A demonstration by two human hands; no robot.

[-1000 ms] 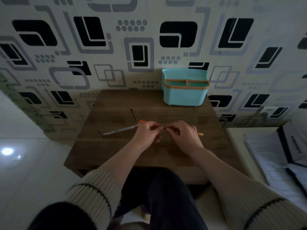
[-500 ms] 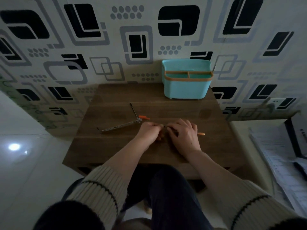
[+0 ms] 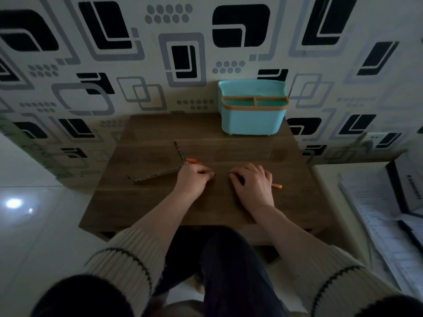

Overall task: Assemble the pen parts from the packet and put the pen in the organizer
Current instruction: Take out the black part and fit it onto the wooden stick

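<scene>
Holding one pen part each, the left hand [image 3: 194, 178] and right hand [image 3: 253, 181] curl over the table [image 3: 146, 202] — ends apart, likely lined up for joining. Packet [image 3: 155, 175] lies left; organizer [image 3: 253, 120] waits behind — both compartments open upward.

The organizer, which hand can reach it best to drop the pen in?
Probably the right hand. It grips the pen, and the organizer stands on its side at the back of the table. The left hand is farther off.
</scene>
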